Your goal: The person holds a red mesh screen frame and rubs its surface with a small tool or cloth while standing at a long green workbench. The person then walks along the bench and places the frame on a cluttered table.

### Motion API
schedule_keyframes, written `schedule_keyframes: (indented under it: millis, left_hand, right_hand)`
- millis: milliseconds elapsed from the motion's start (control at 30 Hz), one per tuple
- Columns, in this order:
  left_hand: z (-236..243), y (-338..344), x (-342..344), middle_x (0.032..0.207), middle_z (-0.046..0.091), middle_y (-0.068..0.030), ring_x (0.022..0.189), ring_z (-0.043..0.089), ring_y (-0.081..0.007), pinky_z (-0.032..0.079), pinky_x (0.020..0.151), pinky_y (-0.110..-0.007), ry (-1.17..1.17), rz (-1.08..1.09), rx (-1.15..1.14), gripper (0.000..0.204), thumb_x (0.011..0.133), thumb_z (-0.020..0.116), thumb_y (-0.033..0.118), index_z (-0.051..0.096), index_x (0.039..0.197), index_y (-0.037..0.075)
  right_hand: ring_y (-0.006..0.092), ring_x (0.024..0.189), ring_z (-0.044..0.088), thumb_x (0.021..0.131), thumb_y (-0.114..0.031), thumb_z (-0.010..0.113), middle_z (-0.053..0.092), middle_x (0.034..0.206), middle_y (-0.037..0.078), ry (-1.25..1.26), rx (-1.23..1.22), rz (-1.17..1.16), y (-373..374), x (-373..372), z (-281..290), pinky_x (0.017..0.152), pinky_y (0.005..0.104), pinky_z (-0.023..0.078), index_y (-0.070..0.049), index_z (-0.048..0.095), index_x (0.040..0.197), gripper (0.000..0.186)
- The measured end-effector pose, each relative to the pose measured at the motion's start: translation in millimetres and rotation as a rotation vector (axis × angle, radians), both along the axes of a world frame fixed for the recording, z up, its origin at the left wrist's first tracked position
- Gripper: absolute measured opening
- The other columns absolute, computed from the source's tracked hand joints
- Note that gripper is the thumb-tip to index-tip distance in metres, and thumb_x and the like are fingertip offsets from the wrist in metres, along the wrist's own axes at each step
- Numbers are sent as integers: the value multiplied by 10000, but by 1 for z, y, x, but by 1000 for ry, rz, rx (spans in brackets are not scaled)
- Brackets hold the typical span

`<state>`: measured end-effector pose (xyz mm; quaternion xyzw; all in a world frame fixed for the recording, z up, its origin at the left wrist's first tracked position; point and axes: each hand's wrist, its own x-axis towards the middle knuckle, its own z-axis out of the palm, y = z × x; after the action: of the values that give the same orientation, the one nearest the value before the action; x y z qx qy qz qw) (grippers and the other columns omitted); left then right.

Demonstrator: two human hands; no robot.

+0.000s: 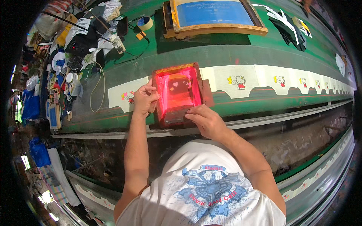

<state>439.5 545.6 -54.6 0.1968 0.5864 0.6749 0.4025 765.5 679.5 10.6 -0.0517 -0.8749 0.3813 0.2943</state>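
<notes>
A small wooden screen-printing frame [199,90] with pink ink around its mesh lies on a row of cream cut fabric pieces. Faint heart shapes show through the mesh. My left hand [145,99] has its fingers closed on the frame's left side. At the lower right corner, my right hand [208,119] pinches the near edge of the frame. To the left, a cream fabric piece [117,97] bears a small cartoon cat with balloons. Another printed piece [222,73] lies just right of the frame. Whatever lies under the frame is hidden.
More printed pieces [279,71] run in a row rightward along the green table [124,118]. A larger wooden frame with a blue screen [215,13] stands at the back. Clutter, a tape roll [144,23] and a loose cable [103,79] lie at the left. Black cloth [288,32] lies far right.
</notes>
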Motion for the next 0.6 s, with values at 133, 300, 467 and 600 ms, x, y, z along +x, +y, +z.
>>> schedule_keyframes:
  millis: [133, 300, 467, 600]
  left_hand:
    - [-5, -1, -10, 1799, 482, -231, 1127, 773, -185, 674, 898, -322, 24, 26, -43, 330, 818, 796, -208, 707, 1053, 7]
    - [-3, 2, -12, 1806, 464, -243, 1343, 729, -239, 666, 1008, -345, -3, 23, -22, 337, 812, 796, -211, 709, 1059, 1]
    - [0, 3, -7, 1825, 422, -261, 1281, 728, -213, 660, 991, -339, -30, 41, -27, 334, 810, 810, -207, 714, 1065, -14]
    - [0, 6, -2, 1840, 394, -266, 1161, 753, -167, 656, 918, -316, -29, 41, 23, 327, 806, 841, -188, 729, 1079, -46]
  right_hand:
    - [396, 1127, 752, 847, 111, 793, 776, 1241, 172, -11, 15, 14, 6, -8, 7, 948, 479, 640, 4, 797, 1236, 404]
    - [379, 1119, 741, 801, 78, 776, 759, 1238, 155, 15, 58, -17, 4, -19, 5, 952, 489, 632, -13, 787, 1273, 481]
    - [348, 1127, 731, 876, -48, 770, 766, 1249, 150, -119, 283, -7, -2, -28, 17, 969, 488, 594, -39, 798, 1302, 427]
    - [330, 1149, 712, 897, -135, 745, 757, 1266, 139, -272, 458, 37, -8, -37, 22, 999, 484, 574, -56, 792, 1343, 455]
